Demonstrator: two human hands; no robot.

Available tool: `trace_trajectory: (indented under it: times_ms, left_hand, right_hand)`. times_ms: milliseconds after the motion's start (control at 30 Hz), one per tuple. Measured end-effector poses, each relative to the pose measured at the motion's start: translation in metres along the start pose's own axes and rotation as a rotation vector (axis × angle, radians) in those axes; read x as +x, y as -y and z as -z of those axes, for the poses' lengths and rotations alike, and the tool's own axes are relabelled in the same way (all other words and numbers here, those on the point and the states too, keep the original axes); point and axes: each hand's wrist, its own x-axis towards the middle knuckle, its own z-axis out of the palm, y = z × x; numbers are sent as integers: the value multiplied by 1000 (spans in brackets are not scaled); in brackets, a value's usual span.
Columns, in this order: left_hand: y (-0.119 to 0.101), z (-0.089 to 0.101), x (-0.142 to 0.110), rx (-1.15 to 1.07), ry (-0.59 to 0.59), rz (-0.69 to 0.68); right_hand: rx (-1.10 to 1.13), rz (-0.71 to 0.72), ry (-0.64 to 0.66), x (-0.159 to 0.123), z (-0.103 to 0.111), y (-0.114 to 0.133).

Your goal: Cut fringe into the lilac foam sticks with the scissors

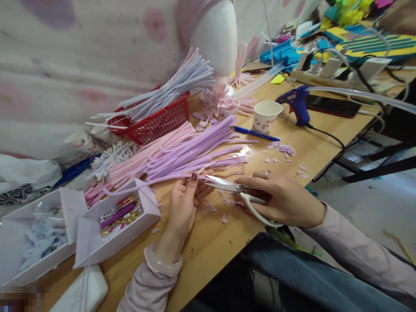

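My left hand is pinched on a lilac pipe cleaner, which runs off leftward over the white boxes. My right hand grips white-handled scissors, fingers through the loops. The blades are slightly parted, their tips close to my left fingertips at the pipe cleaner's end; whether they touch it I cannot tell. Lilac fluff clippings lie on the table beneath the hands. Just beyond them rests a bundle of lilac pipe cleaners, with pink ones alongside.
A red basket holds pale blue pipe cleaners. White boxes with beads and fluffy pieces stand at left. Farther back are a paper cup, a blue pen, a blue glue gun with its cord, and a power strip.
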Motion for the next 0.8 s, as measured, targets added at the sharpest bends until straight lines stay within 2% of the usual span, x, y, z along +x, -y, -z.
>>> trace_trajectory:
  times_ms: [167, 400, 800]
  left_hand:
    - [0, 1, 0, -22, -2, -9]
    - [-1, -2, -4, -71, -18, 50]
    - [-3, -1, -7, -191, -25, 103]
  right_hand:
    - [-28, -2, 0, 0, 0, 1]
    - [-23, -23, 13, -1, -1, 0]
    - [-67, 25, -6, -3, -4, -4]
